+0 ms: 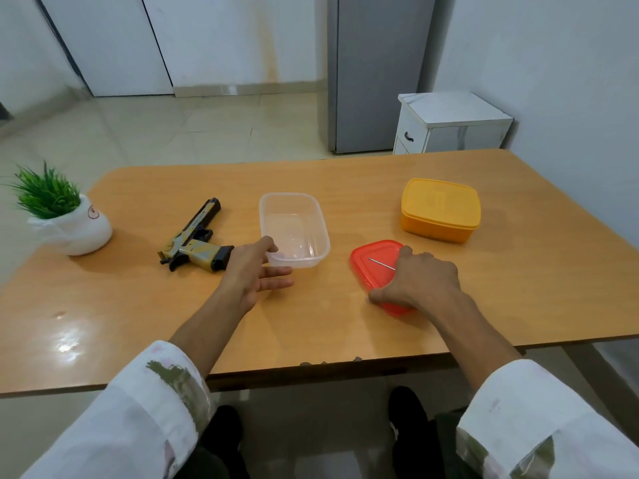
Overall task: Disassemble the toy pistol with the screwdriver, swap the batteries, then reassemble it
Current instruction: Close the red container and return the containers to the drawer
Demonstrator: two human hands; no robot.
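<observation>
The toy pistol [197, 242], yellow-camouflaged with black parts, lies on its side on the wooden table [345, 330], left of centre. My left hand [254, 267] hovers just right of its grip, fingers spread. The fingertip of that hand touches the near-left corner of an empty clear plastic container [294, 229]. My right hand [420, 283] presses down on a red lid [371, 271], thumb hooked on its near edge. A thin metal shaft [381, 264] pokes out from under these fingers and lies across the lid. Its handle is hidden.
A closed yellow container [441, 209] stands at the far right of the table. A small green plant in a white pot [69, 223] sits at the left edge. Beyond the table are a white cabinet [449, 124] and a grey fridge [377, 70].
</observation>
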